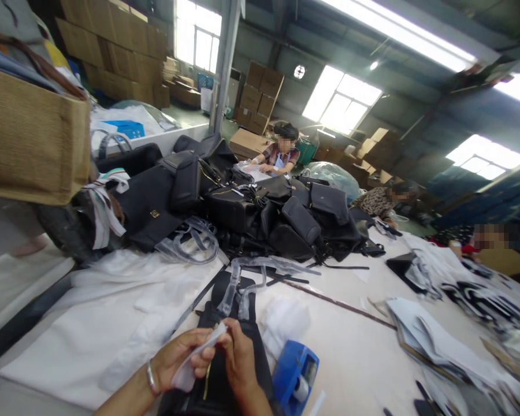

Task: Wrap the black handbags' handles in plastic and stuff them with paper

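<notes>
Between my hands is a thin white translucent sheet [185, 375], perhaps paper or plastic; its kind is unclear. My left hand [184, 355], with a silver bangle at the wrist, is closed around its lower part. At the sheet's upper tip, my right hand [239, 352] pinches with curled fingers. Both hands are above a black leather bag [260, 352] with a gold zipper, lying on the table in front of me. Its straps [229, 294] are wrapped in clear plastic. Right of the bag stands a blue tape dispenser [292, 370], beside crumpled white wrapping [286, 320].
A big heap of black bags [242, 208] covers the table's far side. White sheeting [91, 335] spreads at left, under an overhanging tan bag [30, 133]. Papers [433, 341] lie at right. A co-worker [281, 153] sits beyond the heap; others are at right.
</notes>
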The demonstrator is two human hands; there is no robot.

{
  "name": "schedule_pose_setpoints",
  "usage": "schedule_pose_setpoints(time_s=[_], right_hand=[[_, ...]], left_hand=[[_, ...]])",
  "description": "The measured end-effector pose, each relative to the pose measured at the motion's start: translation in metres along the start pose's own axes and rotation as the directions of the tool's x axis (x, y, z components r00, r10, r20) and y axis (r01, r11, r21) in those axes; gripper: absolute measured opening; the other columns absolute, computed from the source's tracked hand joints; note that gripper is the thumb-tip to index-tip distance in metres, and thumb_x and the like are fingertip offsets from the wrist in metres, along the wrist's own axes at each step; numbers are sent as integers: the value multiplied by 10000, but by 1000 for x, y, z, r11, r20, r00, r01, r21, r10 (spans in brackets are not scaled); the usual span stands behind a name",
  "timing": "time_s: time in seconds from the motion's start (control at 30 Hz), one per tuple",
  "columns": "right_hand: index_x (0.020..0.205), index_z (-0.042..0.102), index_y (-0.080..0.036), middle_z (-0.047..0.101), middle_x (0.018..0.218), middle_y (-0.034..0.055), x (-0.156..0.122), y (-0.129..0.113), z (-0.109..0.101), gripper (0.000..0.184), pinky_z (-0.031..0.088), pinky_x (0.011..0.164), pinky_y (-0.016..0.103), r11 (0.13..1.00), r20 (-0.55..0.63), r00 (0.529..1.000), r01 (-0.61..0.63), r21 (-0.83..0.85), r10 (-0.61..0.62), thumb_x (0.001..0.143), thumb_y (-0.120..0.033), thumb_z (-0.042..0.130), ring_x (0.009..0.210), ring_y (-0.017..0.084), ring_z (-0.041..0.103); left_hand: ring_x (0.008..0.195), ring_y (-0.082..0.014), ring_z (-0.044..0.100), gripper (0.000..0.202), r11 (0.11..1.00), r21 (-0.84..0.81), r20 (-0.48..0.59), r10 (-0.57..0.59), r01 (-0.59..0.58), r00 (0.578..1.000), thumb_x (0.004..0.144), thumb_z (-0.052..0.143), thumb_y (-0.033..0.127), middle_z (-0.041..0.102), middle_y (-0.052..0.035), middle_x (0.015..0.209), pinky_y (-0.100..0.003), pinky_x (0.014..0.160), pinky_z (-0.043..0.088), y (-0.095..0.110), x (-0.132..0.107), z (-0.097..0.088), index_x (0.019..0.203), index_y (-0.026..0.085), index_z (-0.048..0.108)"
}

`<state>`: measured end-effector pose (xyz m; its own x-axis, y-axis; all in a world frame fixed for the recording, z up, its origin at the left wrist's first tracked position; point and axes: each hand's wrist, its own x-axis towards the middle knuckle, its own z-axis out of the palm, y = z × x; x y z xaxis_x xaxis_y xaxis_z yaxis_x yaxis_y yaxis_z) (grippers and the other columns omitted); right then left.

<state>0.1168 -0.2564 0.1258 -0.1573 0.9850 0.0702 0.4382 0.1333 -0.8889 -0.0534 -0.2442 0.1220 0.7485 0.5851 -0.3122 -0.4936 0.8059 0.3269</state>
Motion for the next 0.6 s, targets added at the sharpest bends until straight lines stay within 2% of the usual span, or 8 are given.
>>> schedule_pose_setpoints(time_s=[0.13, 0.2, 0.23, 0.3, 0.37, 0.47, 0.53, 0.6], right_hand=[[1154, 564, -243, 651, 939, 43, 8, 4, -19, 262, 454, 752, 262, 972, 181, 965, 211, -101, -190, 935, -249, 422, 821, 172, 607], [1265, 509, -261, 647, 967, 41, 10, 4, -33, 353, 470, 719, 261, 976, 262, 949, 202, -85, -174, 930, -228, 403, 766, 154, 602], [1321, 457, -270, 642, 953, 34, 10, 4, -38, 393, 477, 674, 252, 989, 270, 955, 141, -53, -122, 937, -237, 384, 708, 139, 593], [1384, 364, -269, 628, 882, 12, 9, -1, -44, 431, 463, 564, 225, 999, 246, 969, -22, 27, 15, 953, -286, 352, 592, 116, 558], [1318, 434, -249, 613, 792, -11, 8, -10, -41, 382, 433, 526, 210, 994, 209, 973, -102, 27, 94, 947, -326, 380, 561, 114, 545], [1005, 607, -220, 615, 695, -14, 10, -22, -28, 198, 399, 574, 215, 977, 117, 987, -90, -196, 114, 909, -321, 466, 616, 136, 579], [898, 616, -214, 636, 693, 0, 16, -27, -18, 165, 382, 594, 222, 937, 32, 990, -116, -329, 134, 897, -309, 481, 655, 152, 602], [850, 617, -214, 642, 679, 3, 22, -27, -13, 171, 373, 592, 224, 919, -21, 987, -155, -361, 159, 890, -321, 490, 650, 154, 606]], left_hand=[[420, -11, 310, 210, 999, -33, 2, 8, -8, 1000, 855, 551, 211, 469, 25, 652, -170, 462, 320, -2, -3, -4, 1012, 79, 597], [426, -16, 312, 181, 998, 4, 11, 57, -57, 998, 867, 541, 215, 498, 12, 661, -176, 466, 322, -4, -4, -4, 991, 92, 590], [434, -20, 325, 165, 996, 33, 11, 87, -87, 996, 870, 541, 220, 518, 3, 673, -181, 475, 331, -5, -3, -3, 976, 101, 583], [452, -27, 367, 141, 983, 115, -17, 144, -141, 990, 871, 551, 242, 553, -10, 698, -190, 498, 351, -9, -1, 0, 941, 121, 568], [470, -38, 417, 148, 954, 246, -69, 195, -172, 978, 867, 571, 278, 580, -12, 711, -191, 507, 355, -13, 4, 4, 917, 141, 548], [470, -61, 457, 214, 846, 492, -141, 310, -205, 940, 837, 619, 353, 595, 8, 657, -185, 474, 326, -20, 12, 11, 872, 166, 521], [477, -71, 471, 255, 772, 594, -163, 390, -225, 907, 823, 628, 401, 595, 20, 640, -190, 476, 332, -23, 15, 14, 853, 171, 520], [520, -83, 504, 274, 751, 619, -172, 417, -232, 892, 840, 595, 434, 612, 13, 684, -204, 521, 371, -23, 12, 16, 872, 168, 541]])
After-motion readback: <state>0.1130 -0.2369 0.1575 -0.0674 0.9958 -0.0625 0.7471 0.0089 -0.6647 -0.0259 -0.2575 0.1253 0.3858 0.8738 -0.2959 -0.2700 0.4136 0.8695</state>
